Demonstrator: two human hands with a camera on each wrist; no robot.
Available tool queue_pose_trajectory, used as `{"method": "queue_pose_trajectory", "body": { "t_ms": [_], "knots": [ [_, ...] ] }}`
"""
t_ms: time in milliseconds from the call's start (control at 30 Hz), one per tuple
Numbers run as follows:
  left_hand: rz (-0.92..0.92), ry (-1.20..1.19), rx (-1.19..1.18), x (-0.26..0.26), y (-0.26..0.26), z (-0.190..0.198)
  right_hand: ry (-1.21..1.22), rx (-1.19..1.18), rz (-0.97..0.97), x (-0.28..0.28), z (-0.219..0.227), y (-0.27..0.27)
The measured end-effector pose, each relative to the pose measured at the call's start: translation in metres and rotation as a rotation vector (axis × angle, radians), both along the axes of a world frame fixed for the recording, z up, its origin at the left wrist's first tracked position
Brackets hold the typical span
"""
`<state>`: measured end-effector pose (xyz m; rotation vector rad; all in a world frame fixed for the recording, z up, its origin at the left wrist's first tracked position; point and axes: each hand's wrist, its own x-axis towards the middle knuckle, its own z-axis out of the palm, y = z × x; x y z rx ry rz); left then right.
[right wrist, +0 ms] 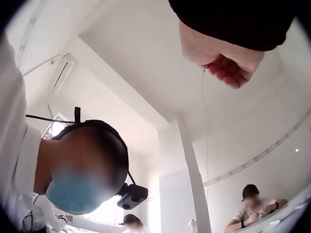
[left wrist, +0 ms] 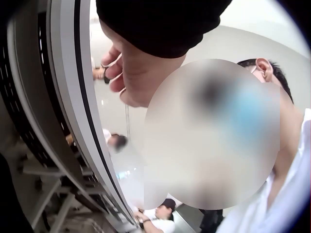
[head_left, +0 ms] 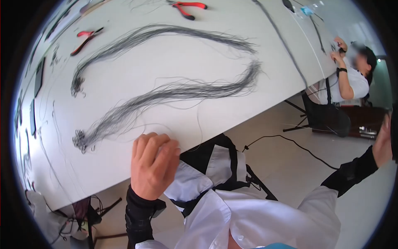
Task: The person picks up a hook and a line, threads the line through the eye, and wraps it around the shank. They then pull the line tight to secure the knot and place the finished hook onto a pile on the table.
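Observation:
My left hand is over the near table edge, its fingers bent. Loose loops of thin line curve across the table beside it, and one reaches its fingertips. The same hand shows curled fingers in the left wrist view. At the far right, my right hand is held out beyond the table, partly cut off. In the right wrist view this hand pinches a thin line that hangs down. Two long bundles of dark strands, a near one and a far one, lie ahead, with small hooks clumped at their left ends.
Red-handled pliers lie at the table's far side, and a second pair lies left. A dark cord crosses the white tabletop. Another person sits at the right end. A black cable runs along the floor.

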<state>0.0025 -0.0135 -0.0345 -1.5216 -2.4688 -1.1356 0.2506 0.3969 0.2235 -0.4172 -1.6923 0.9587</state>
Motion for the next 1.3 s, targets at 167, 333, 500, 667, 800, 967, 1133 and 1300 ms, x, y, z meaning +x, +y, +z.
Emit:
{"method": "queue_pose_trajectory", "body": {
  "t_ms": [167, 333, 500, 667, 800, 967, 1133, 1300],
  "knots": [
    [0.236, 0.129, -0.082, -0.017, 0.017, 0.003, -0.729, 0.072, -0.241, 0.008, 0.02, 0.108],
    [0.129, 0.037, -0.013, -0.001, 0.018, 0.004, -1.13, 0.244, -0.075, -0.116, -0.003, 0.156],
    [0.151, 0.026, -0.052, -0.002, 0.029, 0.0, -1.307, 0.402, 0.117, -0.27, -0.092, 0.239],
    [0.153, 0.031, -0.074, -0.003, 0.028, -0.001, -1.281, 0.55, -0.105, -0.373, -0.182, 0.208],
    [0.169, -0.008, -0.08, -0.003, 0.028, -0.001, -1.2, 0.61, -0.151, -0.407, -0.216, 0.215],
    [0.17, -0.02, -0.094, -0.003, 0.027, -0.002, -1.044, 0.462, -0.054, -0.412, -0.232, 0.23],
    [0.144, -0.021, -0.064, -0.004, 0.028, -0.001, -1.203, 0.59, 0.084, -0.399, -0.228, 0.203],
    [0.173, -0.018, -0.029, -0.006, 0.028, 0.0, -1.144, 0.562, 0.43, -0.388, -0.2, 0.16]
  ]
}}
